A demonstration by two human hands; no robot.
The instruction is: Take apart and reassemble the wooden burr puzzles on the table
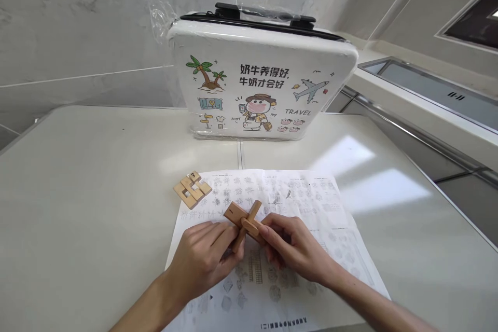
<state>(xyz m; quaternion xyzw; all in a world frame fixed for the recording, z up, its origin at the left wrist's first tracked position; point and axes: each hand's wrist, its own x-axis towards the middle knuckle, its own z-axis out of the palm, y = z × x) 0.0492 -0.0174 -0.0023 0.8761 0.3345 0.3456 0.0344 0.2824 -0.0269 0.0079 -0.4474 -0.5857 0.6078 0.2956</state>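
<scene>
Together, the left hand (204, 251) and right hand (298, 249) pinch crossed wooden sticks (251, 225) above paper (315, 205); beyond the left hand lie flat blocks (193, 192).

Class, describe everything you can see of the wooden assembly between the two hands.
The wooden assembly has smooth-looking brown pieces that cross one another. One flat bar, marked with a dark stroke like a 1, points up and left; another bar points up and right, beside a rounded piece. Fingers of the left hand and right hand grip it over the printed sheet, hiding parts.
</scene>
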